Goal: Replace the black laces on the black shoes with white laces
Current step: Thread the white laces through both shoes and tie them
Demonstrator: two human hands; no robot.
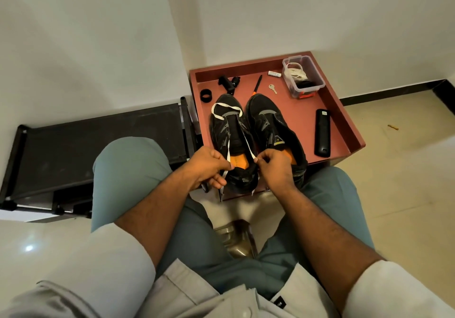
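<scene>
**A:** Two black shoes side by side on the reddish tabletop [342,111], toes pointing away, heels at the near edge. Left shoe [227,130] with a white lace [225,111] looped over the toe end, two strands running back down the tongue toward the heel. Right shoe [273,123] bare of any lace as far as visible, orange insole showing.

**B:** And the hands?

**A:** Left hand [209,167] curled round one strand of the white lace, pinching it just beside the left shoe's heel, loose end dangling below the fingers. Right hand [275,167] pinching the other strand between thumb and fingertip, right over the gap between the two heels. Both strands pulled fairly straight.

**B:** Anything else on there?

**A:** Loads. Clear plastic box [302,76] at the far right corner, more white lace [295,71] bundled inside plus something dark underneath, hard to tell what. Small key [272,88] just beside it, black remote [322,133] along the right side, well apart from the shoes. Screwdriver-looking tool [257,84] behind the right shoe's toe, black ring [206,95] and a black clamp thing [227,84] at the far left. Small white tube [274,73] near the back rim.

**B:** Around the tabletop?

**A:** Black rack [98,145] to the left, against the wall. Grey-green trousers, knees either side of the near edge.
</scene>
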